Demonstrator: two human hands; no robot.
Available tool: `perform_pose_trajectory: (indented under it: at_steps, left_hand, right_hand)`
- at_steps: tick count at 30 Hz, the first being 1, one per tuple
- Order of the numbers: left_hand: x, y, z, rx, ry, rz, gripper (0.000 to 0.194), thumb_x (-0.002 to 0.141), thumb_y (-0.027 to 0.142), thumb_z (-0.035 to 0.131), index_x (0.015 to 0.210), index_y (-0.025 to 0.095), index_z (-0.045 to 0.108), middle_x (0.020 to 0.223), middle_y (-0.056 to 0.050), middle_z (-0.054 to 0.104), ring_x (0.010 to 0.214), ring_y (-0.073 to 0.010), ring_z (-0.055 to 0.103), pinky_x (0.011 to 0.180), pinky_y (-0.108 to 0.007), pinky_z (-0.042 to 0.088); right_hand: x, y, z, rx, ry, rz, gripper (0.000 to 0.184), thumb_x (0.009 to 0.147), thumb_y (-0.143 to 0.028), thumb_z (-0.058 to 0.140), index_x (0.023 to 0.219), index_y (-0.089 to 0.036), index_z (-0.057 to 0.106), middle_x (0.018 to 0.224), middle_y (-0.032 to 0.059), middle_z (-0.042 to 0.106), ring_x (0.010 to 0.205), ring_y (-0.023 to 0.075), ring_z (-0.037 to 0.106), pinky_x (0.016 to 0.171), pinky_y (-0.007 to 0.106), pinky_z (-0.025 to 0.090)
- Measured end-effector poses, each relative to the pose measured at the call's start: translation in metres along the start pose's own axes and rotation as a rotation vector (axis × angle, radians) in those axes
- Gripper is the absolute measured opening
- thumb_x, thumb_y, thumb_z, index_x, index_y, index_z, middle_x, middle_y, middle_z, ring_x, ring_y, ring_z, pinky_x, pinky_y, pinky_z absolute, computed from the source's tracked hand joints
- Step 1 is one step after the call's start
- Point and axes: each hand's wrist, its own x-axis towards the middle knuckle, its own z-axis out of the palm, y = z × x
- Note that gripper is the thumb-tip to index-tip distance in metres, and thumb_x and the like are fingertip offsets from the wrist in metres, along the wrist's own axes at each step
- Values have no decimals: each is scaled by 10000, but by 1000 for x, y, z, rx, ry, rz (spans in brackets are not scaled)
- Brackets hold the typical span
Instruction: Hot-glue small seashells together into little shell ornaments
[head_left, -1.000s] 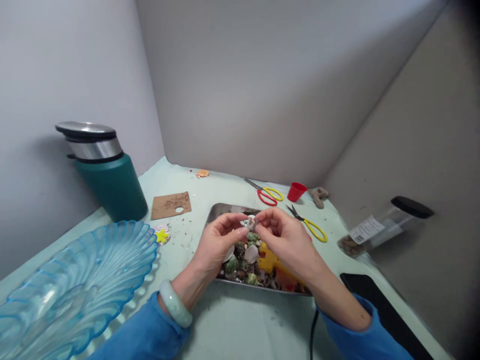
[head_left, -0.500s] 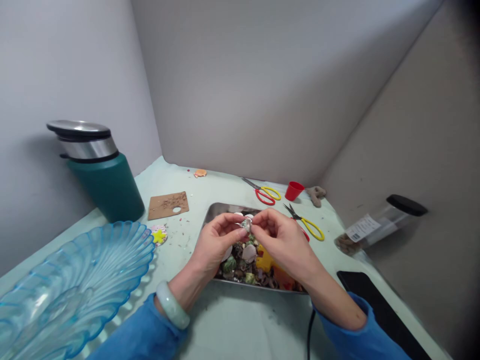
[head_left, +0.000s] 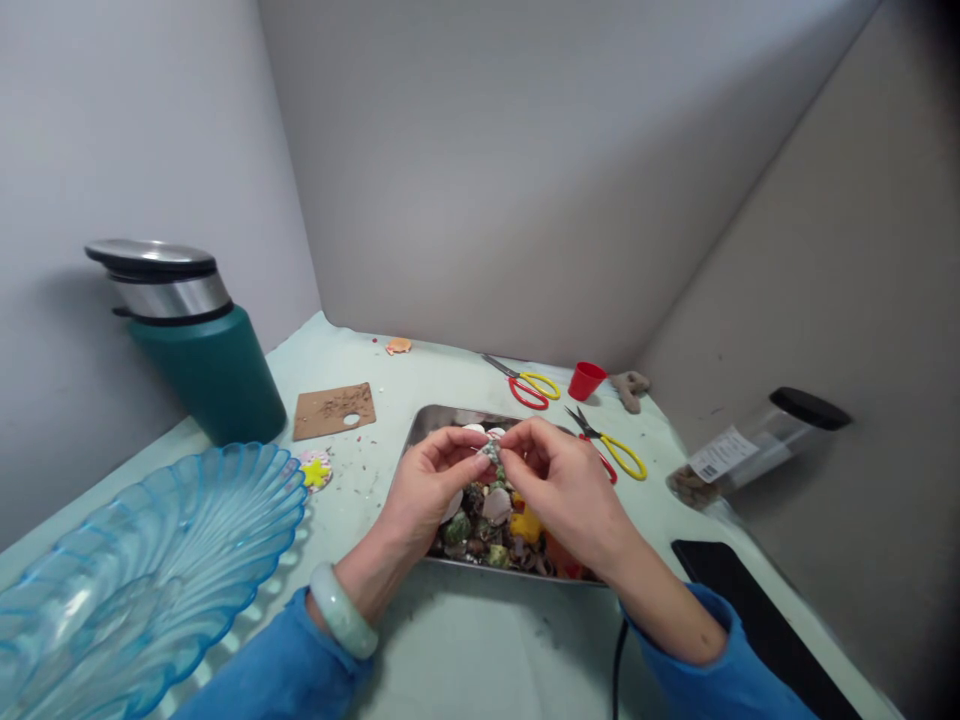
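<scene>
Between the fingertips of both hands is a small pale, greenish-white piece point(head_left: 491, 451); its exact kind is too small to make out. My left hand point(head_left: 431, 482) pinches it from the left, and my right hand point(head_left: 564, 482) pinches it from the right. Both hands are held above a metal tray point(head_left: 429, 415). In that tray lie white and green pebble-like pieces, a flat whitish disc point(head_left: 496, 506), a yellow figure point(head_left: 527, 522) and an orange piece partly covered by my right hand. A pale green bangle point(head_left: 341, 610) circles my left wrist.
Two pairs of scissors point(head_left: 531, 385) point(head_left: 616, 450) and a red cup point(head_left: 586, 380) lie behind the tray. At left are a blue scalloped dish point(head_left: 247, 530), a teal bottle point(head_left: 210, 370) and a brown card point(head_left: 334, 411). A clear jar point(head_left: 757, 445) and a black slab point(head_left: 757, 610) are at right.
The pale piece has turned slightly between my fingertips and shows more green. Both hands keep almost the same place above the tray. The whole view has shifted very slightly.
</scene>
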Motion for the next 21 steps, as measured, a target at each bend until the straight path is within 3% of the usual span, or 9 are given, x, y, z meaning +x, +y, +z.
perform_pose_trajectory:
  at_steps: [21]
  left_hand:
    - [0,-1,1,72,-12,41,206,659,234,772,819,154,670,803,-23,691,737,-134,624,707,-244,493]
  right_hand:
    - [0,-2,1,-6,7,21,64,791,-190,531,775,-196,593,689,10,649,586,140,565,542,241,410]
